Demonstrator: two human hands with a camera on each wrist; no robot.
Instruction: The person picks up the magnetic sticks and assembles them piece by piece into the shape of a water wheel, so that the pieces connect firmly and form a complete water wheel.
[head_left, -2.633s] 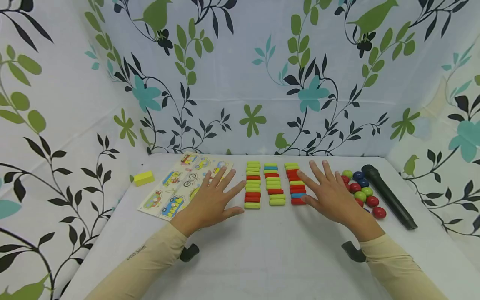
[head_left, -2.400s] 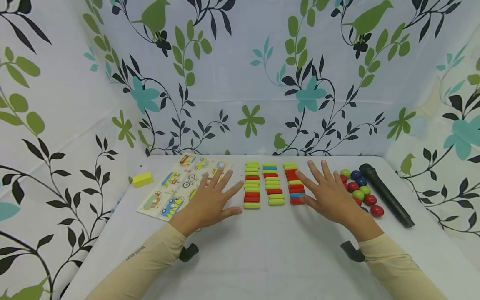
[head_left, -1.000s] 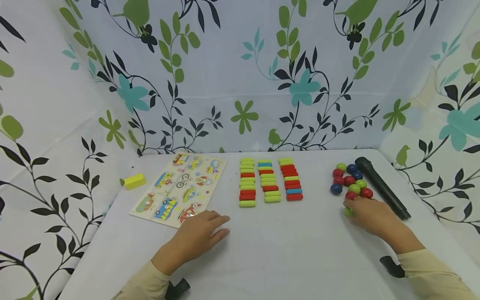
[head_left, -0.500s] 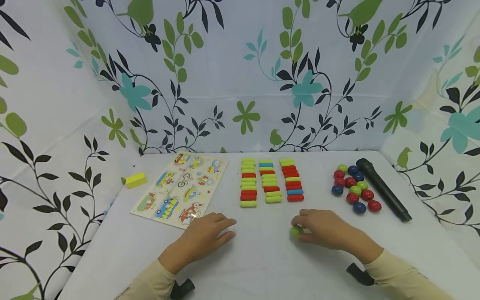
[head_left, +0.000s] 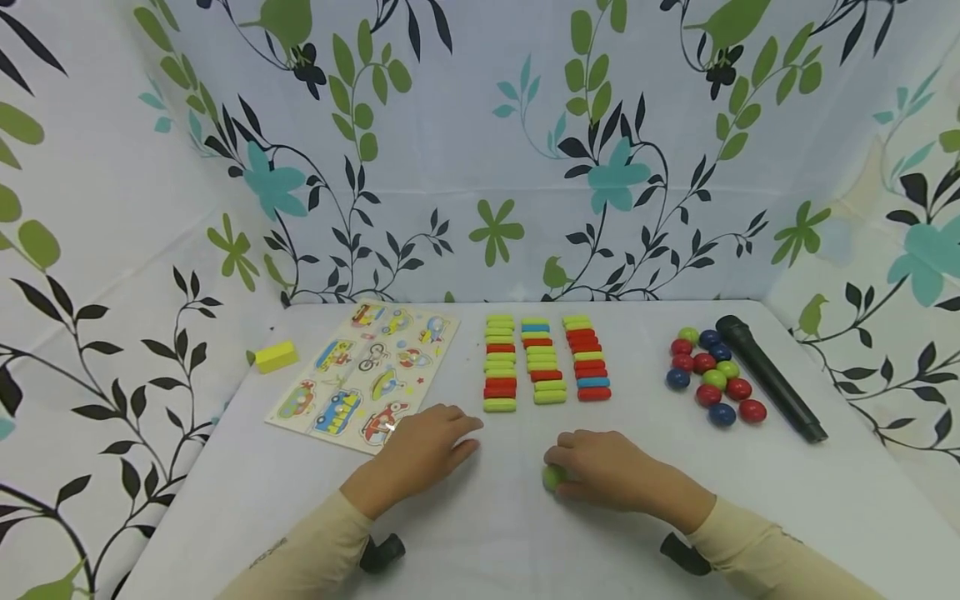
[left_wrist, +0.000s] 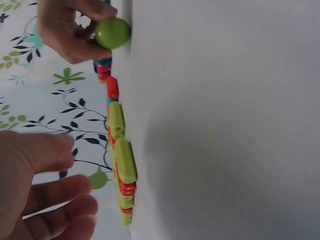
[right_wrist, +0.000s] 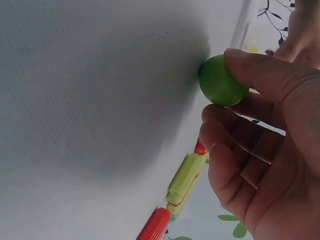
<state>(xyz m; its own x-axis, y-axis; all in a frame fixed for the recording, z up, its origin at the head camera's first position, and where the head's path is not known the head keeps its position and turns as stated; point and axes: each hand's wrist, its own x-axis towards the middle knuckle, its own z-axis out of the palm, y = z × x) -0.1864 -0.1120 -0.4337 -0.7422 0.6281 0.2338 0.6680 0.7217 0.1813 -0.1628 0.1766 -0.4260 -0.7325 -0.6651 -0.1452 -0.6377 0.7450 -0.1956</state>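
My right hand [head_left: 611, 472] pinches a green ball [head_left: 553, 477] between thumb and fingers, low over the front middle of the table. In the right wrist view the thumb presses one side of the green ball [right_wrist: 223, 81], and the ball seems to touch the white cloth. My left hand [head_left: 420, 448] holds nothing; its fingers are loosely bent beside the near right corner of the picture board [head_left: 442, 333]. Beyond both hands lie three columns of small rods, a left column [head_left: 500, 365], a middle column [head_left: 545, 362] and a right column [head_left: 588, 358], in yellow-green, red and blue.
A cluster of red, blue and green balls [head_left: 708, 396] lies at the right, next to a black microphone [head_left: 772, 379]. A yellow block [head_left: 276, 357] sits at the far left. Patterned cloth [head_left: 495, 150] hangs behind and at both sides of the white table [head_left: 480, 550].
From the ball cluster, my right hand has taken the green ball and carried it left to the table's front middle. My left hand has drawn back from over the board and rods.
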